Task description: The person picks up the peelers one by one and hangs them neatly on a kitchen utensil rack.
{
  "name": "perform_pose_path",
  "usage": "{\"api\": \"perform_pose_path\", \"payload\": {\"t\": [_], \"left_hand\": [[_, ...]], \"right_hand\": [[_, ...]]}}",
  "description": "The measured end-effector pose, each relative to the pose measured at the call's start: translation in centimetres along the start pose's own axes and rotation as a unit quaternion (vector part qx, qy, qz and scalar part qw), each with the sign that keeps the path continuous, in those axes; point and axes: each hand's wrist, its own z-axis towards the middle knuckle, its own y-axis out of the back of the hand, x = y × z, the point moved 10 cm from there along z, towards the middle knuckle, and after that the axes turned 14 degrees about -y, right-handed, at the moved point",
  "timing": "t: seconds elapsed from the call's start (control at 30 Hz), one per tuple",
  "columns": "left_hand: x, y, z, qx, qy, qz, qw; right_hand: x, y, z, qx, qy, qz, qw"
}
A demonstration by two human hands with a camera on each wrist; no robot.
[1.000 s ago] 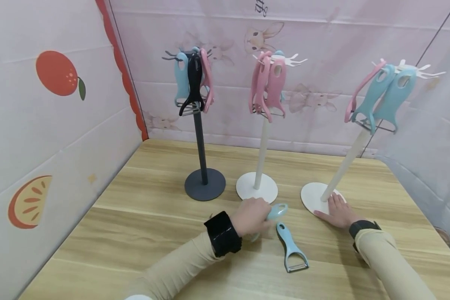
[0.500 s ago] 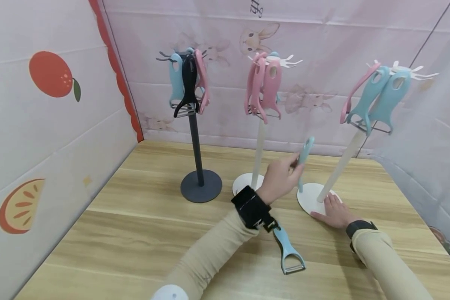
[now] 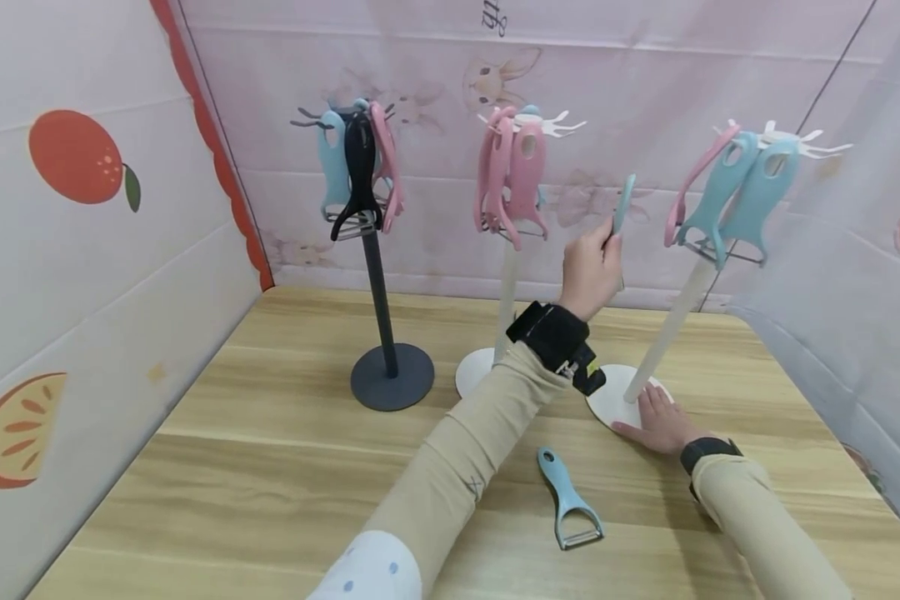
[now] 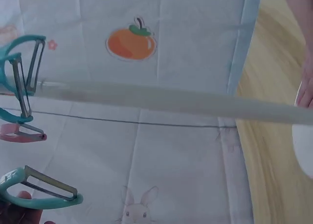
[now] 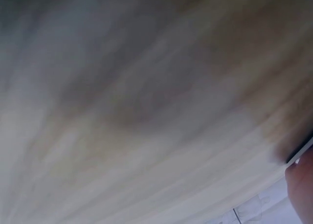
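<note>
peeler [image 3: 623,204] pinched up high in my left hand [image 3: 589,268] | right hand [image 3: 656,417] flat, fingers spread, on the white stand base [image 3: 607,400]

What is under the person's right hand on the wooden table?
The right hand rests flat on the round white base of the right-hand white stand. The part of the base beneath the palm is covered, so nothing more can be seen there.
</note>
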Motion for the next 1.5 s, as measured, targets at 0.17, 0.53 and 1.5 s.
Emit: {"api": "perform_pose_path", "payload": {"t": [0.17, 0.53, 1.5], "left_hand": [[0.5, -1.1, 1.7, 0.019, 0.032, 0.020, 0.9991], [-1.2, -4.0, 5.3, 0.089, 0.038, 0.080, 0.9920], [-1.7, -6.6, 7.8, 0.213, 0.072, 0.017, 0.9743]], "right_hand": [[0.1, -0.4, 0.0, 0.004, -0.002, -0.002, 1.000], [-0.6, -0.4, -0.9, -0.004, -0.014, 0.001, 1.000], [0.2, 0.4, -0.3, -0.011, -0.016, 0.000, 1.000]]}}
